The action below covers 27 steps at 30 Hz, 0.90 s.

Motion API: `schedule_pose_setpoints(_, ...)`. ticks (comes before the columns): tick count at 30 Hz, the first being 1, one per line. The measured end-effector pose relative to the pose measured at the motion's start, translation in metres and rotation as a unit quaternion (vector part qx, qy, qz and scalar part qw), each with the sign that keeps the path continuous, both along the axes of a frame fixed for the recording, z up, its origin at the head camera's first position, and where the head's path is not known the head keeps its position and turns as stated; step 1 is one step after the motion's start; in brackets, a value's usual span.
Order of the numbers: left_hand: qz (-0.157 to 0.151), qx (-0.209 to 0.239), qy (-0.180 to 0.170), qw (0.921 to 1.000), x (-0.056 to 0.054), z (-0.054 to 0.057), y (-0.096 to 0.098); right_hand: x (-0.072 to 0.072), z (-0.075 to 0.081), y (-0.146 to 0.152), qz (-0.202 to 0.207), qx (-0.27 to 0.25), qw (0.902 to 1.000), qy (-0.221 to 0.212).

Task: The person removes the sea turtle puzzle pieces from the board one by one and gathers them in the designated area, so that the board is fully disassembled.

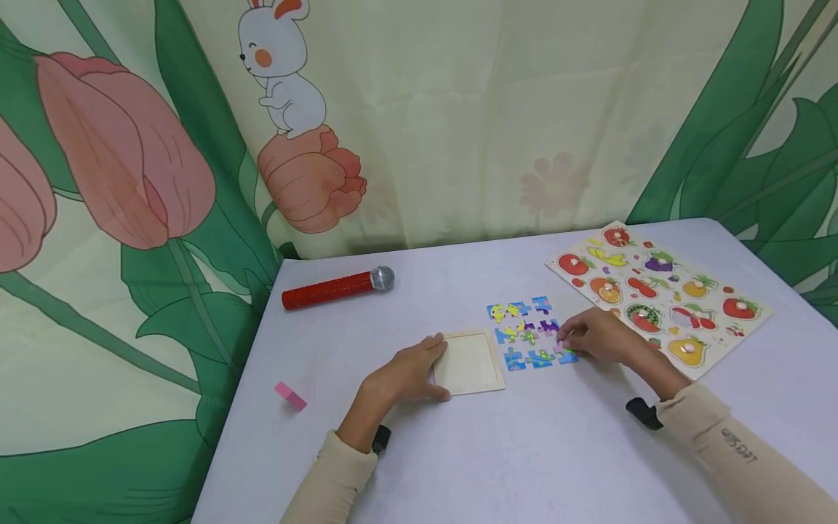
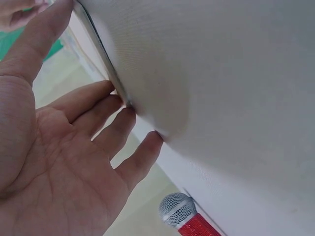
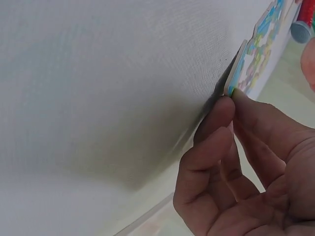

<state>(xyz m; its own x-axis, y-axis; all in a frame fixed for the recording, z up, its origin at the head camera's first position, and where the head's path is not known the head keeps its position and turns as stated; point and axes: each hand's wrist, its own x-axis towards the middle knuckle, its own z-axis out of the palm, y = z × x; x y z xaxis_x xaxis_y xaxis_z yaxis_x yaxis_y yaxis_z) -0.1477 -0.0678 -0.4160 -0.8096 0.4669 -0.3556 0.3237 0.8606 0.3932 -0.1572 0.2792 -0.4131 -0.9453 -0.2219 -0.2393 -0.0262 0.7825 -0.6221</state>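
Note:
A square, pale wooden puzzle tray [image 1: 468, 364] lies flat on the table. My left hand [image 1: 414, 370] holds its left side, thumb at the near corner and fingertips at the far one; the left wrist view shows those fingertips along the tray's edge [image 2: 101, 46]. Right of the tray, colourful jigsaw pieces [image 1: 517, 359] lie in loose rows with gaps between them. My right hand [image 1: 597, 335] is at the right end of these rows. There, thumb and forefinger pinch the edge of a jigsaw piece [image 3: 237, 73] in the right wrist view.
A fruit peg board [image 1: 655, 291] lies at the back right, close to my right forearm. A red microphone [image 1: 334, 290] rests at the back left. One small pink block [image 1: 291, 397] lies near the table's left side. A printed curtain [image 1: 458, 131] hangs behind the table.

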Motion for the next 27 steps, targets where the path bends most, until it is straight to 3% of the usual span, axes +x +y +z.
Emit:
schedule_pose_setpoints(11, 0.010, 0.003, -0.005, 0.9999, -0.002, -0.004, 0.001, 0.002, -0.008, -0.008, -0.028, 0.033, 0.9989, 0.017)
schedule_pose_setpoints(20, 0.006, 0.005, 0.000, 1.0000, -0.004, -0.006, -0.005, 0.003, -0.015, -0.011, -0.010, 0.044, 0.9975, 0.054)
schedule_pose_setpoints(27, -0.002, 0.052, 0.011, 0.9986, -0.010, -0.001, -0.017, -0.002, -0.005, -0.011, -0.021, 0.043, 0.9958, 0.079)
